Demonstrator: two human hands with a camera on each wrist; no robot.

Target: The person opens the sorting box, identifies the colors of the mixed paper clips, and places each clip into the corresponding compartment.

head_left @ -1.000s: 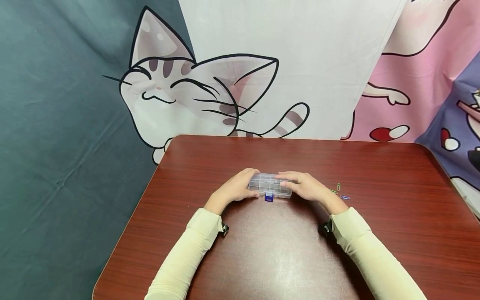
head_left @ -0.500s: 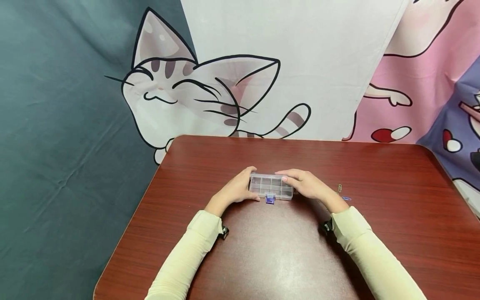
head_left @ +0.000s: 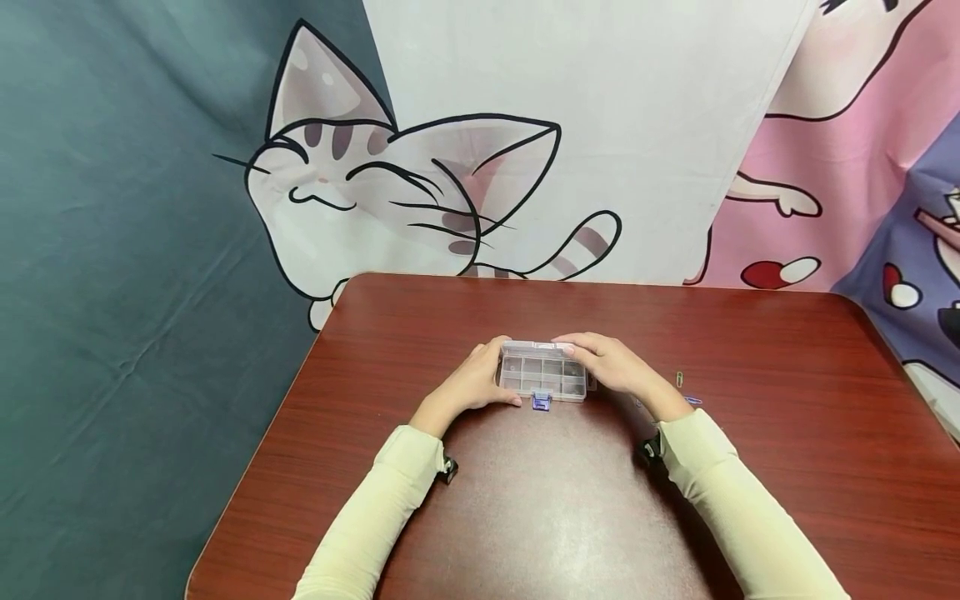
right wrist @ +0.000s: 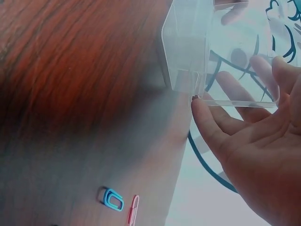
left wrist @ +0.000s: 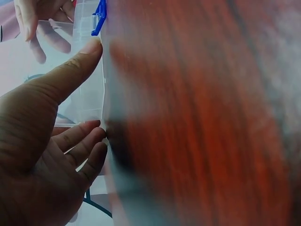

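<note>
Head view: a clear plastic box (head_left: 542, 372) with small compartments sits on the red-brown table (head_left: 750, 350), and a hand holds each short end. The left hand (head_left: 472, 385) wraps the left end, its fingers curled over the far edge and its thumb along the near edge, close to the blue latch (head_left: 540, 402). The right hand (head_left: 609, 367) grasps the right end, its fingers reaching over the raised lid at the far edge. Two paper clips (head_left: 682, 385) lie on the table just beyond the right wrist, apart from the box.

Left wrist view: the left thumb (left wrist: 70, 70) lies pressed along the box wall (left wrist: 89, 94), its tip just short of the latch (left wrist: 99, 16). The other fingers (left wrist: 87, 146) curl against the box's end. The right hand's fingers (left wrist: 40, 23) show through the plastic on the far side.

Right wrist view: the fingertips (right wrist: 202, 110) of the right hand (right wrist: 263, 150) pinch the edge of the transparent lid (right wrist: 230, 52), which stands tilted up off the table. A blue clip (right wrist: 113, 198) and a pink clip (right wrist: 133, 209) lie beneath the palm, well clear of the fingers.

The box looks light and stiff, with smooth walls that may slip under dry fingers. Its thin lid and hinge could flex or crack if forced. The short ends and the lid's rim look like the soundest places to hold.
</note>
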